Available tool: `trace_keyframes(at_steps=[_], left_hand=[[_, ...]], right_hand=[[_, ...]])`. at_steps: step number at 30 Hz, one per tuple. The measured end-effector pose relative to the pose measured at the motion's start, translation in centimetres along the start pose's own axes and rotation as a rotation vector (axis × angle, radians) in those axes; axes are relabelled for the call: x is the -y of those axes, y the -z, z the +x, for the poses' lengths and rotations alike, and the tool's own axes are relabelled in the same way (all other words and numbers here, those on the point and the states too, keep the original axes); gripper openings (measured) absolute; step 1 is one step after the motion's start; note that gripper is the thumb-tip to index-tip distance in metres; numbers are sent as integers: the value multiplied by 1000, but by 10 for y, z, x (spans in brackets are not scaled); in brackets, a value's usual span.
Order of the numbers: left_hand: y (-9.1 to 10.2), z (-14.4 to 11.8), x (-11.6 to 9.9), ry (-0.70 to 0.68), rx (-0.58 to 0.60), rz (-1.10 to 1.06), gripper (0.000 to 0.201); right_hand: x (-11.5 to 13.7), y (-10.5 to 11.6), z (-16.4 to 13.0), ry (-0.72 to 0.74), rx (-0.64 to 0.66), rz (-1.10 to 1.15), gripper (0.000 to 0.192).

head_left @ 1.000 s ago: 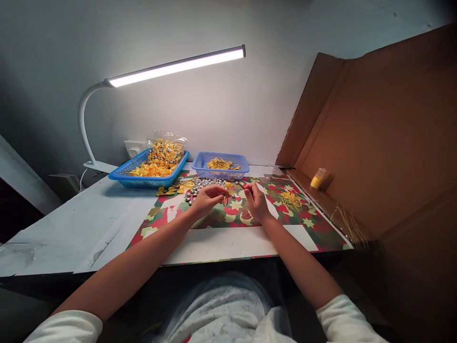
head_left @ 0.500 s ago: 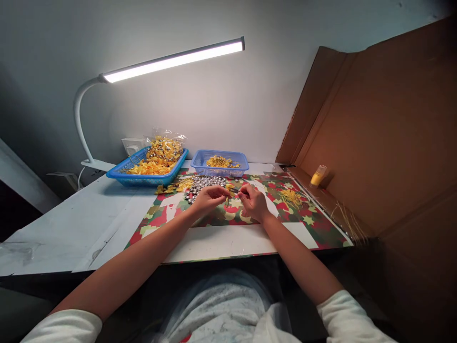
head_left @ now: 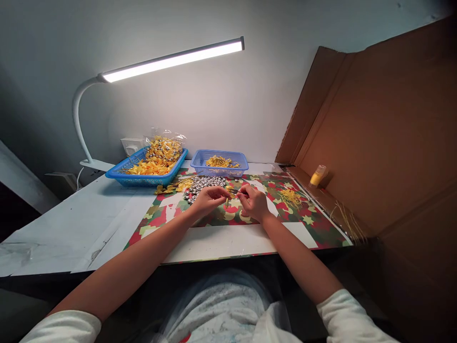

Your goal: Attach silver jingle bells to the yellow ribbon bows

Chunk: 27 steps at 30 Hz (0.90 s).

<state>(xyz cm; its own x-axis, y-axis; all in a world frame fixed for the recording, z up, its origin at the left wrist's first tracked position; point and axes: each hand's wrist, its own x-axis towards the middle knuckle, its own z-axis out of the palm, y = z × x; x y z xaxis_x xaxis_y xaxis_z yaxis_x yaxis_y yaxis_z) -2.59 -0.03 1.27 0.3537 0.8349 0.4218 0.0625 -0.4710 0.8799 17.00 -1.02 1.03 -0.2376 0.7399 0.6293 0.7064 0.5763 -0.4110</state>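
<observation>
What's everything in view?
table: one, white, foreground
patterned sheet: one, multicoloured, on table
beads: many, silver, sheet's far side
large basket: one, blue, rear left
petal pieces: many, yellow, large basket
plastic bag: one, clear, large basket
small basket: one, periwinkle, rear centre
stringy pieces: many, yellow, small basket
desk lamp: one, white, rear left
outlet box: one, white, rear left
strand tangle: one, yellow, sheet's right
bottle: one, yellow, right
cardboard panel: one, brown, right
wall: one, grey, behind
looped piece: one, yellow, centre
slim tool: one, dark, centre
left hand: one, pinching looped piece
right hand: one, holding slim tool
sleeves: two, white, below
</observation>
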Motion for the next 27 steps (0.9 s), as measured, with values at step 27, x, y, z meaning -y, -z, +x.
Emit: trace_keyframes(at_steps=[27], left_hand=[[1,0,0,103,-8,-19,21]], right_hand=[[-8,0,9,-319,21,-150,22]])
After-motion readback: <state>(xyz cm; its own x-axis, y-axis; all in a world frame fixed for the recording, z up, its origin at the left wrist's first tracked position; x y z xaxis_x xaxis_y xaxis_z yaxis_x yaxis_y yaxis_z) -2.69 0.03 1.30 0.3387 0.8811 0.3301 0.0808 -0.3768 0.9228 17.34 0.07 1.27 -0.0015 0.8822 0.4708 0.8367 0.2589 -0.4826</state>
